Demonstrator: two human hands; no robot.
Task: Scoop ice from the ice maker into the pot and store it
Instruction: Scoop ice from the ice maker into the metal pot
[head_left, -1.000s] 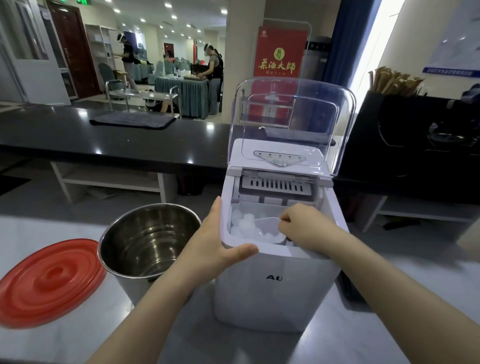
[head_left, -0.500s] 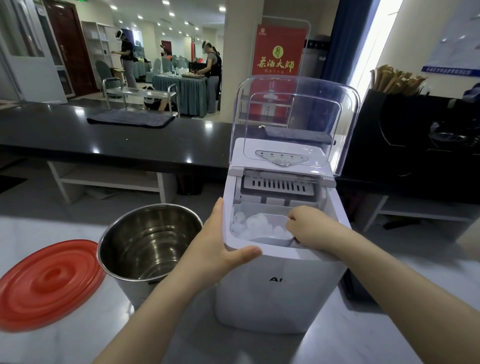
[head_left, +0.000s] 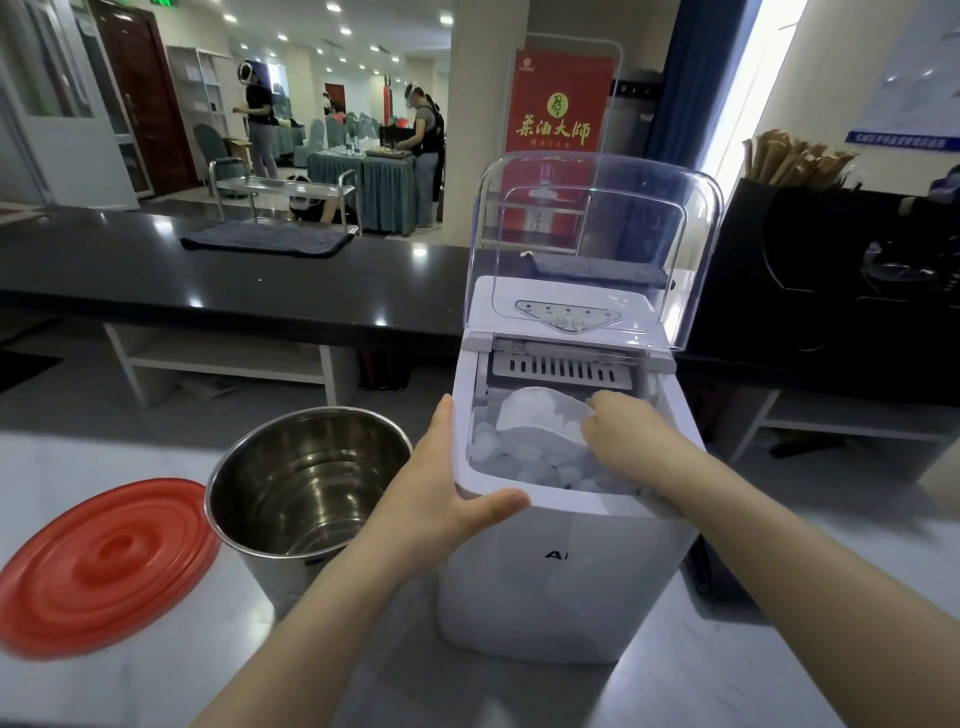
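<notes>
While the clear domed plastic cover (head_left: 597, 234) of the white boxy plastic ice maker (head_left: 561, 571) stands tipped up at centre right of the frame, the open bin below it holds a heap of rounded, cloudy ice pieces (head_left: 519, 470). Over that heap sits a translucent plastic scoop (head_left: 540, 415), its bowl filled with ice. The right hand (head_left: 628, 441) has its fingers curled round the scoop's near end, inside the bin. The left hand (head_left: 447, 499) lies with straight fingers flat on the machine's left wall and its thumb along the front rim, so the two hands are apart. Left of centre, a round stainless steel pot (head_left: 306, 483) stands just beside the ice maker, its polished inner wall and floor bare. At lower left a round red ribbed plastic lid (head_left: 104, 561) lies flat on the pale glossy countertop (head_left: 156, 675).
</notes>
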